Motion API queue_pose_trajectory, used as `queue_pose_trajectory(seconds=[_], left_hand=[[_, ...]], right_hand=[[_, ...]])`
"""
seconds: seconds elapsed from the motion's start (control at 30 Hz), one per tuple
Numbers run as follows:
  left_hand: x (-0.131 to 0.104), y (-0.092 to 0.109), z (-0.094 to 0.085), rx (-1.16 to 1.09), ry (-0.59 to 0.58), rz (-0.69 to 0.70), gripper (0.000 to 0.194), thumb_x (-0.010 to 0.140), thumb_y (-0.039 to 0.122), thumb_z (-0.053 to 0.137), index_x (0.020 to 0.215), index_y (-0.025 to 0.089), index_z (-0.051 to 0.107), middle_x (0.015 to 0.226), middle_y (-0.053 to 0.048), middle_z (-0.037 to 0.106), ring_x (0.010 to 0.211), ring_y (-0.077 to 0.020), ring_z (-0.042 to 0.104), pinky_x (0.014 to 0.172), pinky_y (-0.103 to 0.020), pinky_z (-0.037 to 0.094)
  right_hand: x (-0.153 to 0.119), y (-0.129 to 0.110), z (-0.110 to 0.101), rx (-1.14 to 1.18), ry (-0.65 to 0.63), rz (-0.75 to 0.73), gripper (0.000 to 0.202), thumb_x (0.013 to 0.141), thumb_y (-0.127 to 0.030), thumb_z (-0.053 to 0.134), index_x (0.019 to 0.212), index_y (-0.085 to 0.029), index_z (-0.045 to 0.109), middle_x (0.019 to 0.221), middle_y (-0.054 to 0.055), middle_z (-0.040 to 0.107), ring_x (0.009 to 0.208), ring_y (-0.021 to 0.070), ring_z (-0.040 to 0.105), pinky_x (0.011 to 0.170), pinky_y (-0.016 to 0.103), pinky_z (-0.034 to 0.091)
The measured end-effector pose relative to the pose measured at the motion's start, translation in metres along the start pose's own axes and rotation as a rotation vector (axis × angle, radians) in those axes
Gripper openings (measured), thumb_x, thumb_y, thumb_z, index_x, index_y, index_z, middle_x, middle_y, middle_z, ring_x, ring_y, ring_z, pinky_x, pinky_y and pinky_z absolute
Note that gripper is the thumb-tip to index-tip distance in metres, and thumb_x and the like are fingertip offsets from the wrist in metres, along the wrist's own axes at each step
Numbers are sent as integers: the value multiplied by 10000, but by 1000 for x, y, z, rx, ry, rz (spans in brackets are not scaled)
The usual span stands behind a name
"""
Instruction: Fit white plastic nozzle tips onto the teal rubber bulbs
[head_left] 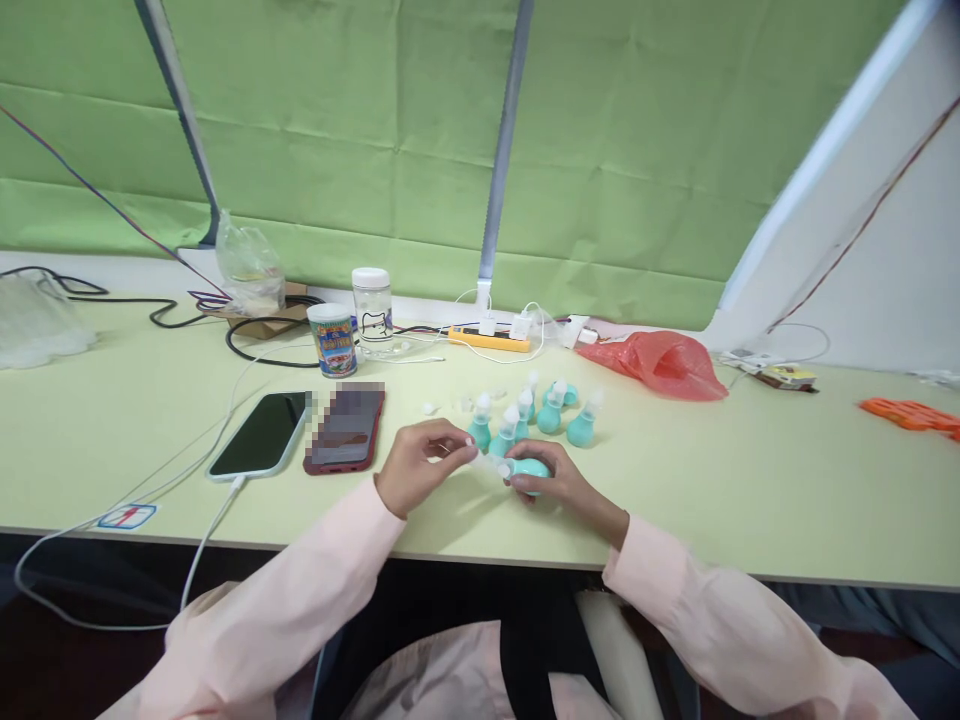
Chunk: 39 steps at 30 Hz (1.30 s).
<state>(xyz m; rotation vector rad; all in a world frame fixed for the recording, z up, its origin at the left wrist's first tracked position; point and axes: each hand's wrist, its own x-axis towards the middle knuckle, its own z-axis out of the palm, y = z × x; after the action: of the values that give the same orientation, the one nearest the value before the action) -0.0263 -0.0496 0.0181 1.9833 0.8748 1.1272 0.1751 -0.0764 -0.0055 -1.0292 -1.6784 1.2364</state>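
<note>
My right hand (551,472) is wrapped around a teal squeeze bulb (532,468), which lies on its side just above the table with its translucent nozzle pointing left. At that nozzle's end, the thumb and forefinger of my left hand (429,458) pinch a small white tip (471,448). Whether the tip touches the nozzle, I cannot tell. Just beyond my hands stand several similar teal bulbs (580,428) with clear nozzles upward. Some small whitish pieces (430,409) lie to the left of them.
Left of my hands lie a dark red phone (346,428) and a phone on a charging cable (261,436). Behind them stand a noodle cup (333,342) and a clear jar (373,315). An orange power strip (489,341) and a red plastic bag (660,365) lie farther back.
</note>
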Motion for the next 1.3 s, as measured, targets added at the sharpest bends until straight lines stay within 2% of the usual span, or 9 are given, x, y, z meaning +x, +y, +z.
queue_pose_trajectory(seconds=[0.13,0.23,0.4,0.57,0.73,0.87,1.0,1.2,1.3], left_hand=[[-16,2,23,-440,102,-266,250,583,320,636,700,106,576,636,-31,589,568,-126,563,593,-264,480],[-20,-6,24,-580,80,-378,270,530,291,682,705,108,588,633,-32,613,602,-145,586,633,-280,484],[-20,-11,18,-653,33,-487,347,464,238,727,761,94,621,659,-50,640,630,-155,593,669,-288,479],[-18,-10,18,-691,-34,-528,333,523,308,693,734,60,620,617,-68,633,586,-158,593,640,-310,491],[-18,-14,18,-692,-81,-512,370,530,331,688,765,56,608,612,-82,633,550,-165,594,586,-312,495],[-17,-15,17,-701,-101,-522,413,524,332,693,813,53,597,603,-86,633,536,-172,595,573,-320,493],[-17,-13,16,-699,-107,-482,425,508,314,703,818,45,593,577,-75,629,512,-164,587,558,-315,489],[-18,-12,16,-687,-132,-471,417,506,282,706,828,46,588,578,-67,629,512,-152,587,556,-292,485],[-19,-13,16,-699,-133,-457,412,513,293,701,826,52,588,592,-73,629,539,-166,596,565,-301,487]], right_hand=[[-3,0,1,-96,22,-45,257,624,-351,593,777,-175,487,636,-20,489,434,63,451,403,194,375],[-4,0,2,-198,57,-103,232,623,-328,596,769,-170,508,661,-15,502,466,67,455,434,199,382],[-6,-1,3,-388,168,-243,208,607,-302,609,752,-161,564,717,19,576,668,144,538,610,257,426],[-9,6,7,-527,326,-388,222,592,-303,626,782,-194,590,766,41,636,716,182,581,677,307,441],[-11,15,6,-631,341,-523,248,607,-295,618,843,-224,587,816,43,644,735,181,594,685,309,453],[-12,18,6,-685,308,-514,245,629,-304,597,864,-237,585,827,39,642,738,177,594,674,302,455],[-11,13,7,-622,338,-476,250,610,-307,618,846,-228,595,823,39,644,745,182,594,685,302,454],[-7,2,5,-422,279,-232,225,578,-340,638,735,-181,613,732,39,642,665,182,585,607,292,450],[-6,-1,2,-381,251,-181,241,563,-348,645,716,-165,609,718,37,632,653,175,568,580,278,437]])
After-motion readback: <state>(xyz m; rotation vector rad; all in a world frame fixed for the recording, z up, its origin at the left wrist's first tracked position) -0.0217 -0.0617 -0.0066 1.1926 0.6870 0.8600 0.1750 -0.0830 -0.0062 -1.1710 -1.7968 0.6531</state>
